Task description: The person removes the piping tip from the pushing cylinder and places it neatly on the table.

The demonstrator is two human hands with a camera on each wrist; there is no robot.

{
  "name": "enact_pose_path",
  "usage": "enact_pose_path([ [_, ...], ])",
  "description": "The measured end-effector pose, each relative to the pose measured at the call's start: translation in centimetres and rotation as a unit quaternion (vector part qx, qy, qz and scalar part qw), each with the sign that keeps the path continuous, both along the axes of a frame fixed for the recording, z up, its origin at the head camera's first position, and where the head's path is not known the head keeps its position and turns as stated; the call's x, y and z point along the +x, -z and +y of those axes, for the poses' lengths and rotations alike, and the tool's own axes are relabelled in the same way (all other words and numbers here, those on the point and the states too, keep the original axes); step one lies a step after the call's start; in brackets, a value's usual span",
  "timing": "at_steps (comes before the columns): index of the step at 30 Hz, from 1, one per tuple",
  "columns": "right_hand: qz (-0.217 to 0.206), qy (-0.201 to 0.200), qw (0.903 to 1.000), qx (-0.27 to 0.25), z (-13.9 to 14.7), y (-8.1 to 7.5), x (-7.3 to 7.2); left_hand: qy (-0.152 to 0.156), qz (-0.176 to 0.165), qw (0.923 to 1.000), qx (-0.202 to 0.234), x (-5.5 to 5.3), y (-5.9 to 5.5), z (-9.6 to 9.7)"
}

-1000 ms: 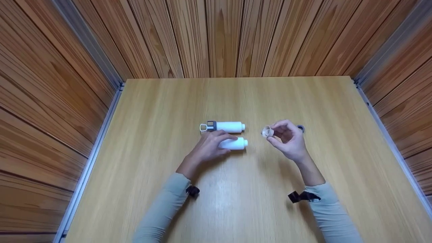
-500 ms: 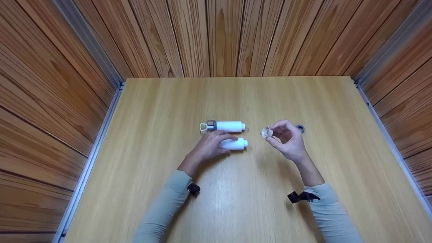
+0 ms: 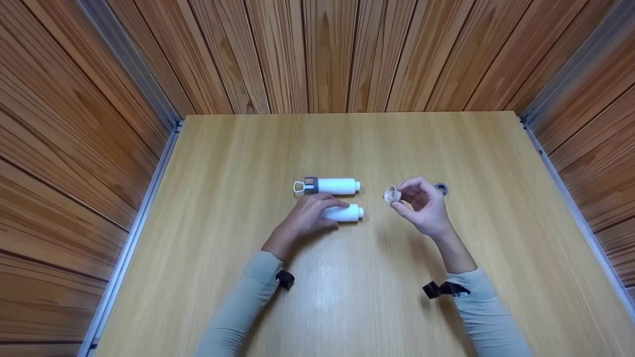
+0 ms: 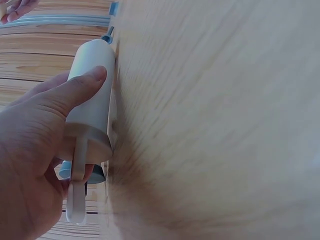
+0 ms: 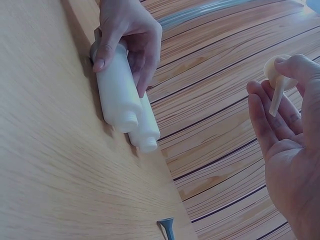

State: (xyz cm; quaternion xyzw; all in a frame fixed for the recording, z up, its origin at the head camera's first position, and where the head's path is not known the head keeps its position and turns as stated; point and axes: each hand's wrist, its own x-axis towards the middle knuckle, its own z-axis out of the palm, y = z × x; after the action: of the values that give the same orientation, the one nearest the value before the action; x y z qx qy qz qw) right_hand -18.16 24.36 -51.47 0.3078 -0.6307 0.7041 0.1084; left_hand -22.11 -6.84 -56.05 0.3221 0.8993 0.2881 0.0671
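Observation:
My left hand (image 3: 310,214) grips a white syringe-like cylinder (image 3: 345,212) that lies on its side at the table, its narrow neck pointing right. The thumb presses along its side in the left wrist view, where a pale pull handle (image 4: 76,200) sticks out of the near end. Off to the right, my right hand (image 3: 427,206) pinches a small cream funnel-shaped nozzle (image 3: 391,194) between thumb and fingers, raised over the table. Its wide round side faces left, and its stem (image 5: 276,97) shows in the right wrist view.
Just behind the gripped cylinder lies a matching white cylinder (image 3: 337,186) with a dark grey collar (image 3: 311,185) and a loop handle (image 3: 298,187). A dark grey funnel-shaped piece (image 5: 167,228) rests behind the right hand. Wooden walls (image 3: 327,54) enclose the table (image 3: 238,148).
The neck end of the gripped cylinder has shifted very slightly toward the person. The right hand and its nozzle are nearly still.

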Motion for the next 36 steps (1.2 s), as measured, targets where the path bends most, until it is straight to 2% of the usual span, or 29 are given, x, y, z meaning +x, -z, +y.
enact_pose_path([
  [5, 0.003, -0.002, 1.0000, 0.000, 0.0, 0.0, 0.0, -0.007, -0.001, 1.0000, -0.004, 0.0, 0.0, 0.0],
  [19, 0.007, -0.005, 0.9999, 0.008, -0.1, 0.3, 0.1, -0.002, 0.029, 0.9996, -0.003, 0.3, 0.1, -0.1],
  [26, -0.006, -0.002, 0.9999, 0.015, -0.3, 0.5, 0.0, 0.009, 0.078, 0.9965, 0.030, 0.5, 0.4, -0.3],
  [30, -0.014, 0.004, 0.9995, 0.027, -0.5, 0.7, 0.0, 0.001, 0.095, 0.9941, 0.052, 0.7, 0.5, -0.5],
  [36, -0.028, 0.008, 0.9991, 0.032, -0.6, 1.2, -0.2, -0.014, 0.152, 0.9854, 0.076, 0.9, 0.2, -0.6],
])
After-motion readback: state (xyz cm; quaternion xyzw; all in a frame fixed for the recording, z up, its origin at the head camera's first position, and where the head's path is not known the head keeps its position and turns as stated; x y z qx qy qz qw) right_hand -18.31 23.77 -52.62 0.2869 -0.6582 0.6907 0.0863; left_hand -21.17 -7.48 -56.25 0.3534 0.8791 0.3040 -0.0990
